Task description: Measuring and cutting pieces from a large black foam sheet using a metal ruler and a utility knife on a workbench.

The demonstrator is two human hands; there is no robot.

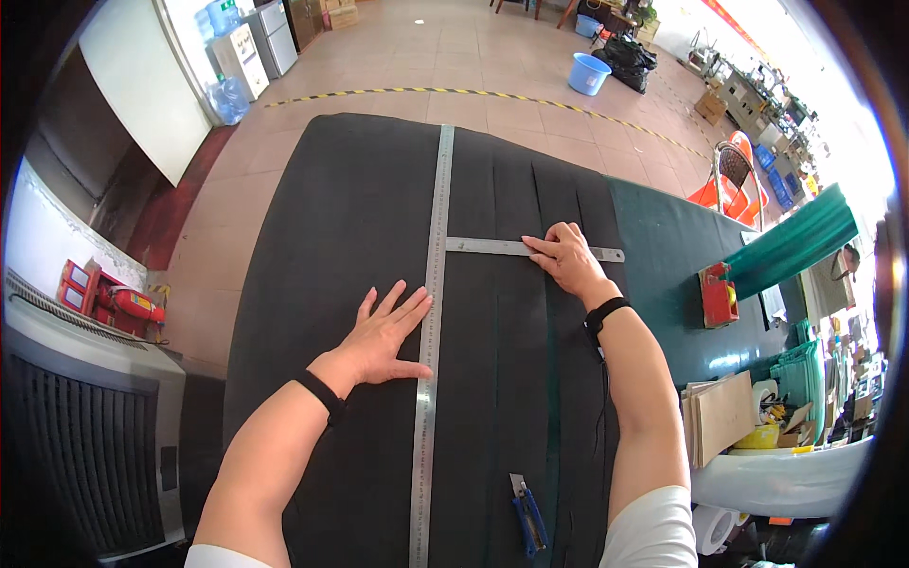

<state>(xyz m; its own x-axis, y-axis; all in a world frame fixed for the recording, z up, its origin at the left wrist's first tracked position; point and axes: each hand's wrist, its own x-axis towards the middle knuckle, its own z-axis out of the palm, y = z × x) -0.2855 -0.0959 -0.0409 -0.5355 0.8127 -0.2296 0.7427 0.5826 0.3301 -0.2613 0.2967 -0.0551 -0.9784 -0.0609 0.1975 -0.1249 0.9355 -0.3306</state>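
Observation:
Black sheet material (350, 218) lies over a table, with slits running lengthwise through its right half. A long steel ruler (428, 398) runs from near to far along its middle. My left hand (383, 336) lies flat with spread fingers, its fingertips and thumb at the long ruler's left edge. A short steel ruler (488, 246) lies crosswise, its left end meeting the long one. My right hand (565, 257) holds the short ruler near its middle, fingers bent and thumb on it. Nearer me rests a blue utility knife (529, 516) with its blade out.
Right of the black material is a dark green tabletop (663, 237) with a red box (719, 295) and a green roll (795, 244). Cardboard sheets (721, 417) and a clear plastic roll (786, 480) stand nearer. A grey vented machine (85, 445) stands at the left.

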